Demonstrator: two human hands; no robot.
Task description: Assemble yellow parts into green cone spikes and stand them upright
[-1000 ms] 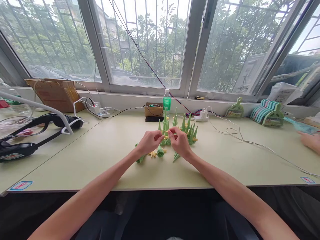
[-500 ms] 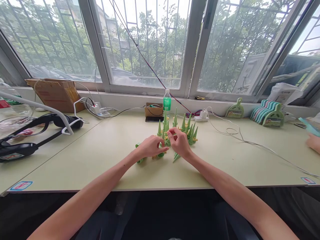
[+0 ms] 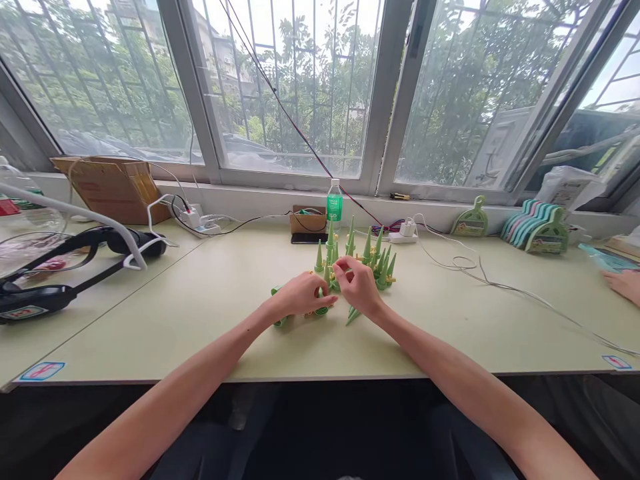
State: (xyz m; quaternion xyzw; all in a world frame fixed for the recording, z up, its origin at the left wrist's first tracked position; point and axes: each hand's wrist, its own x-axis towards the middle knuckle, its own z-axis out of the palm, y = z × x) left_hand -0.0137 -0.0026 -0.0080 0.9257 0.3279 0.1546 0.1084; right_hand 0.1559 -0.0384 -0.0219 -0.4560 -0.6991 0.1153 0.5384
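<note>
Green pointed cones with small yellow pieces on them stand grouped beyond my hands. My left hand is curled with its thumb stretched toward the right, low over green round pieces and yellow bits; what its fingers hold is hidden. My right hand is closed in a pinch at the front of the cones, its fingertips near a small yellow piece too tiny to make out clearly. Below my right hand a green cone lies on its side. Green rings lie left of my left wrist.
A bottle, a small cardboard box and a dark phone stand behind the cones. White cables cross the right side. Black headgear lies left. Another person's hand is at the far right.
My two hands stay nearly in place, with only slight finger movement. At the far right, the other person's hand and a light-blue thing have moved lower and left.
</note>
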